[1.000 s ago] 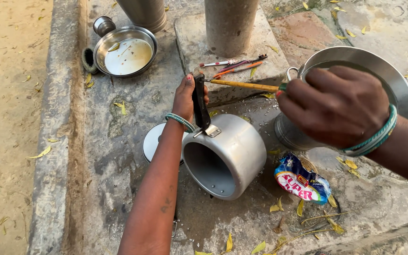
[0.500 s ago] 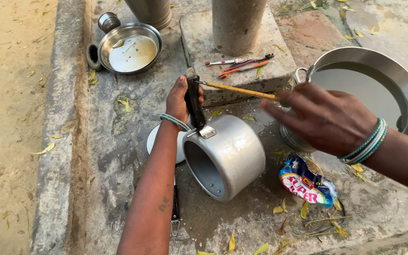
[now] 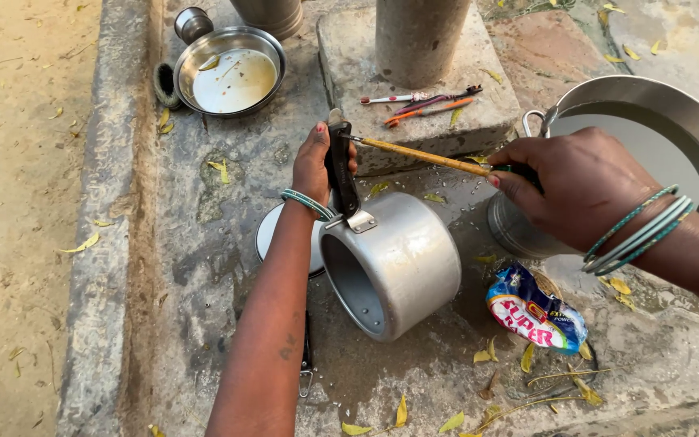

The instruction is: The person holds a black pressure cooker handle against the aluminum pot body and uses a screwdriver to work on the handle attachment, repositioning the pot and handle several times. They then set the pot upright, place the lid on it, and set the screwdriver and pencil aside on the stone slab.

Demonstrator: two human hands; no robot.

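Head view, one entry: I am seeing the left hand [image 3: 315, 159] closing around the black handle [image 3: 341, 172] of an aluminium pot [image 3: 394, 263], which is lying on its side on the wet concrete slab [image 3: 228, 210] with its mouth facing toward the camera and lower left. The right hand [image 3: 578, 188] is pinching shut on one end of a thin yellowish stick [image 3: 418, 154], whose far tip is touching the top of the handle beside the left hand's fingers. Compared with half a second ago, the stick's tip is now sitting at the handle rather than apart from it, and the right hand is standing further right, over the rim of the large steel basin [image 3: 673, 113]; the pot is lying as it did. Both wrists are wearing green bangles. Under the pot's handle side a round white lid [image 3: 273, 235] is peeking out. A crumpled detergent packet [image 3: 535, 311] is lying just beside the pot on its right. At upper left a steel bowl [image 3: 232, 69] holding pale liquid is sitting near a small steel cup [image 3: 192, 23]. On the raised block by the concrete post [image 3: 418, 36], several toothbrushes [image 3: 426, 103] are lying together.
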